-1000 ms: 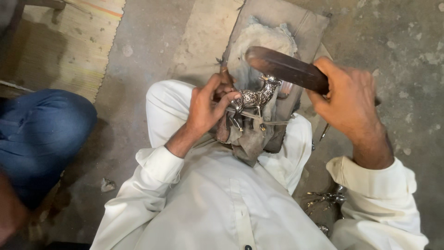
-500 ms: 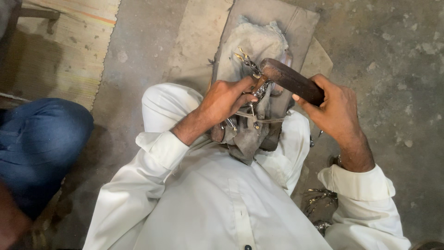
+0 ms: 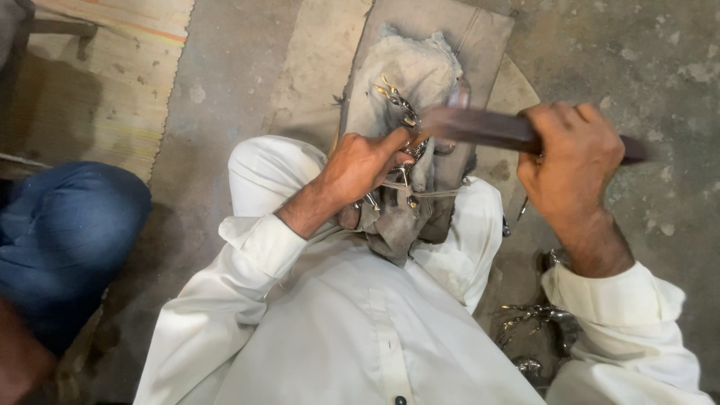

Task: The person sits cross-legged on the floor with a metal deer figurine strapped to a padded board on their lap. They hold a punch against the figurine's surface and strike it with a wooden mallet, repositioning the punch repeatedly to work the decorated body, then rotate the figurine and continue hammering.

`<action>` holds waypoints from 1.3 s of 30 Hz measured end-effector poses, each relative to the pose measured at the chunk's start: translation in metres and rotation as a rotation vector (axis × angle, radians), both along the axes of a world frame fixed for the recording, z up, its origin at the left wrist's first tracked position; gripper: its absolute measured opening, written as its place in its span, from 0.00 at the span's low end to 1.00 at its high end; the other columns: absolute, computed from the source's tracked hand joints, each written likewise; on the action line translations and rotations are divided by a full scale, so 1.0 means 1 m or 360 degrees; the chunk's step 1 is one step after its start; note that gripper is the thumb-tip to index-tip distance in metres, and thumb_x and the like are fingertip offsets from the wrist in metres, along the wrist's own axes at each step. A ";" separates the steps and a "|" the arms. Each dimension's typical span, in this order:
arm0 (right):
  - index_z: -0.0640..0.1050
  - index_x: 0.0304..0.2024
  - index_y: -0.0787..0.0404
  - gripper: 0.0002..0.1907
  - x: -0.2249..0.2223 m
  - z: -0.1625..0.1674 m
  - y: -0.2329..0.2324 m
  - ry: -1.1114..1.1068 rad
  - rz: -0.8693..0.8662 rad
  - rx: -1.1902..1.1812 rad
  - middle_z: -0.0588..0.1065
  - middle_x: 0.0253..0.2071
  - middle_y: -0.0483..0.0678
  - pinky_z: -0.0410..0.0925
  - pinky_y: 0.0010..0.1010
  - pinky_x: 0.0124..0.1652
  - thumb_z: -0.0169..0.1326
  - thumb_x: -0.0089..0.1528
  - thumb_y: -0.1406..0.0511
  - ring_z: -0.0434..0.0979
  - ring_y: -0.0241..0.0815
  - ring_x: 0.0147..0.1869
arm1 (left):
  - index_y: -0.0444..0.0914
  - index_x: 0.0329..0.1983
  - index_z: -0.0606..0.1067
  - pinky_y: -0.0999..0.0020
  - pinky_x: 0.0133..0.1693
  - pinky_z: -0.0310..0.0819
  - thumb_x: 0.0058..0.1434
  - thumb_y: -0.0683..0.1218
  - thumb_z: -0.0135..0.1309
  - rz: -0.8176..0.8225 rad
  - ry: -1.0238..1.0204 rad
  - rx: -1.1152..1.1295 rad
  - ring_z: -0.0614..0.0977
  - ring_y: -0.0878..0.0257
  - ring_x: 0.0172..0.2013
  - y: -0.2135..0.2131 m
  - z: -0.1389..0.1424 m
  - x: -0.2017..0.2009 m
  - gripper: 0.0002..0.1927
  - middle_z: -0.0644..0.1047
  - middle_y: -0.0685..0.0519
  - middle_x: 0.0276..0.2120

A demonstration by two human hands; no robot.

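Note:
My left hand [image 3: 367, 166] grips a small shiny metal piece [image 3: 397, 101] against a cloth-wrapped block [image 3: 416, 67] that stands between my knees. My right hand [image 3: 566, 161] is closed around a long dark wooden-handled tool [image 3: 480, 129], held level over the metal piece; its end is blurred. Grey rags [image 3: 397, 225] hang from the block over my lap. I wear white sleeves and white trousers.
A person's knee in blue trousers [image 3: 67, 240] is close at the left. A woven mat [image 3: 105, 67] lies at the upper left. Several shiny metal parts [image 3: 536, 322] lie on the concrete floor by my right side. A flat board [image 3: 480, 30] lies under the block.
My right hand and the dark tool have swung to the right and lifted a little. My left hand has shifted slightly on the metal piece, and more of the cloth-wrapped block shows.

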State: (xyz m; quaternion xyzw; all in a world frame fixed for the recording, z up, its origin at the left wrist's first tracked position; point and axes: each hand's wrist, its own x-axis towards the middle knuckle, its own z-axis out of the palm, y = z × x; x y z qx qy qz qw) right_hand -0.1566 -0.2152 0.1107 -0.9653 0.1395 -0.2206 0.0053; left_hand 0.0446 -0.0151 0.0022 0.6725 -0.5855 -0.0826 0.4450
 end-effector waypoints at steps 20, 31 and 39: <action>0.77 0.40 0.61 0.09 -0.004 0.000 -0.007 0.0158 -0.0032 -0.0002 0.76 0.36 0.51 0.66 0.40 0.41 0.64 0.60 0.72 0.76 0.54 0.41 | 0.40 0.56 0.70 0.54 0.29 0.75 0.61 0.40 0.59 -0.0060 -0.0021 0.0002 0.83 0.46 0.29 -0.004 -0.009 0.003 0.20 0.83 0.48 0.30; 0.77 0.42 0.62 0.11 -0.013 -0.014 -0.013 0.0081 -0.0174 0.0194 0.75 0.36 0.52 0.67 0.40 0.40 0.65 0.60 0.71 0.75 0.54 0.39 | 0.41 0.57 0.70 0.55 0.29 0.76 0.61 0.40 0.61 -0.0089 -0.0052 0.0073 0.84 0.48 0.30 -0.005 -0.007 0.005 0.21 0.83 0.49 0.31; 0.77 0.42 0.61 0.09 -0.020 -0.025 -0.021 0.0081 -0.0082 0.0139 0.76 0.37 0.53 0.66 0.42 0.42 0.62 0.60 0.73 0.75 0.55 0.42 | 0.42 0.56 0.69 0.58 0.31 0.77 0.58 0.36 0.57 -0.0169 -0.0031 0.0113 0.85 0.51 0.32 -0.006 -0.006 0.009 0.22 0.85 0.55 0.36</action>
